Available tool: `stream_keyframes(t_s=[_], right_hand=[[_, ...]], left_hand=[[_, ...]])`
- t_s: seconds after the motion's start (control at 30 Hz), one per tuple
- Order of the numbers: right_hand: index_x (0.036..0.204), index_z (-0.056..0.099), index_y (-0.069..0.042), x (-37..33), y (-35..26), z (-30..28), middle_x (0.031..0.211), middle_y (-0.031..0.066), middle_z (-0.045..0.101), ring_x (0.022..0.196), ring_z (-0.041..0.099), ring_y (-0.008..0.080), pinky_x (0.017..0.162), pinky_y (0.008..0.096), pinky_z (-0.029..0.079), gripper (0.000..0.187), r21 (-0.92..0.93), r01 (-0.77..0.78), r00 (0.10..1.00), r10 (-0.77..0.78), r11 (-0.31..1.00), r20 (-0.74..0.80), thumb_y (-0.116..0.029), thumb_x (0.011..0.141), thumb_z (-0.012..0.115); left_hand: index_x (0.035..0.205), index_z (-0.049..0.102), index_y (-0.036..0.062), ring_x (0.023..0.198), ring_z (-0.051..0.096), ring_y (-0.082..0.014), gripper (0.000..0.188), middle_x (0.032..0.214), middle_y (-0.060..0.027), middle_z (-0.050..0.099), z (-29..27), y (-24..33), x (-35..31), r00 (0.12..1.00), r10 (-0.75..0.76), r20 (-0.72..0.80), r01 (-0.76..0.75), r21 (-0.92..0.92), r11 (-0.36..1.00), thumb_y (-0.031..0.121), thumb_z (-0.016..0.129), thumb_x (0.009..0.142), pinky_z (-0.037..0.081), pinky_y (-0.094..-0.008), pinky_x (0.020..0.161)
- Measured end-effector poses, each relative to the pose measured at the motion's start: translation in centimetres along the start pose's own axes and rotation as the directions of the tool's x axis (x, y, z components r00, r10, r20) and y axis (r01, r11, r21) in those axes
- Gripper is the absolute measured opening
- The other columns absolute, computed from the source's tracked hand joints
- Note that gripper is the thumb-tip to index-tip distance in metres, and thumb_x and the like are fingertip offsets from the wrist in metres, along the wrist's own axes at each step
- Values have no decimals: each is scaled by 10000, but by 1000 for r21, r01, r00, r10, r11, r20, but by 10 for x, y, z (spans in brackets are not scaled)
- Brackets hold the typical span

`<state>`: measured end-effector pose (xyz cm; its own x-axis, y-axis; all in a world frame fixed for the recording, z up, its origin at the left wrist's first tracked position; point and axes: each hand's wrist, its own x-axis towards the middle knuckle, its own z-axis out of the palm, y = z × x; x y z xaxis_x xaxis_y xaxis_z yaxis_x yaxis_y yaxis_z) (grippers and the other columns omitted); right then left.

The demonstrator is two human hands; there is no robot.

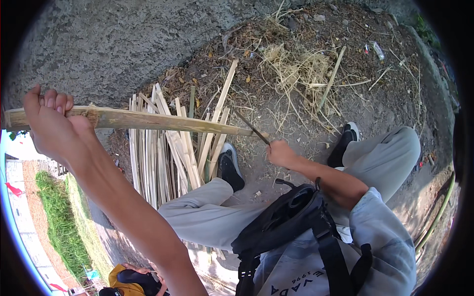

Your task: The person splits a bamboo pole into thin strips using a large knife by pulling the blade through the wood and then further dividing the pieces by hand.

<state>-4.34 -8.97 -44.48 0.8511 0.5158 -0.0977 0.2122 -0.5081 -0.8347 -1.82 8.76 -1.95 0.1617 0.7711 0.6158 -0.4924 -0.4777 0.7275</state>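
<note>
My left hand [57, 118] is closed around the thick end of a long split bamboo strip [163, 121], which stretches across to the right in front of me. My right hand [282, 154] is wrapped round the handle of a knife [252, 127], the handle itself hidden by the fingers. Its dark, narrow blade crosses the strip near the thin right end; whether it is cutting in cannot be made out. Beneath the strip lies a pile of pale split bamboo slats [158, 163], partly covered by it.
A heap of curly bamboo shavings [296, 71] lies ahead, beside a rough grey concrete surface [123, 44]. My shoes [230, 166] stand close to the pile. A black bag [281, 217] hangs across my front. Another person in yellow [123, 278] is at lower left. A green pole [437, 214] lies at right.
</note>
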Motion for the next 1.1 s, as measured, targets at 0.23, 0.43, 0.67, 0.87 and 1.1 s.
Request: stream_keyframes(t_s=[0.23,0.43,0.67,0.87,1.1], right_hand=[[793,609,92,-6,-110,-40,672,294,598,654,618,461,651,505,525,292,121,216,976,-210,969,-61,-161,883,492],[765,617,90,-12,48,31,693,314,603,681,625,471,670,511,530,319,-65,-200,979,202,978,23,-178,882,488],[766,606,64,-4,-54,14,642,290,587,637,615,455,660,509,522,291,146,118,987,-100,982,-130,-177,882,490],[802,635,58,-23,133,53,688,296,608,693,627,459,691,521,519,323,-268,-107,970,160,957,184,-211,893,481],[841,637,64,0,-23,21,701,304,610,707,627,463,709,524,513,338,17,-61,996,60,998,69,-226,899,473]], left_hand=[[816,515,-48,507,322,-88,125,629,-36,414,-22,3,31,990,39,137,-35,-33,999,46,597,826,266,-252,484],[760,477,28,495,281,-73,137,587,9,306,-11,3,1,997,32,63,-33,16,999,37,547,877,238,-235,467],[710,460,38,491,297,-85,192,580,-3,344,-35,10,20,995,52,85,-56,44,997,48,589,852,265,-250,479],[699,454,53,487,283,-82,204,581,2,336,-23,0,4,999,-1,54,4,-44,999,48,595,846,244,-246,473],[693,453,63,486,278,-81,208,577,12,321,-54,19,15,999,32,39,-33,23,999,63,583,856,232,-245,468]])
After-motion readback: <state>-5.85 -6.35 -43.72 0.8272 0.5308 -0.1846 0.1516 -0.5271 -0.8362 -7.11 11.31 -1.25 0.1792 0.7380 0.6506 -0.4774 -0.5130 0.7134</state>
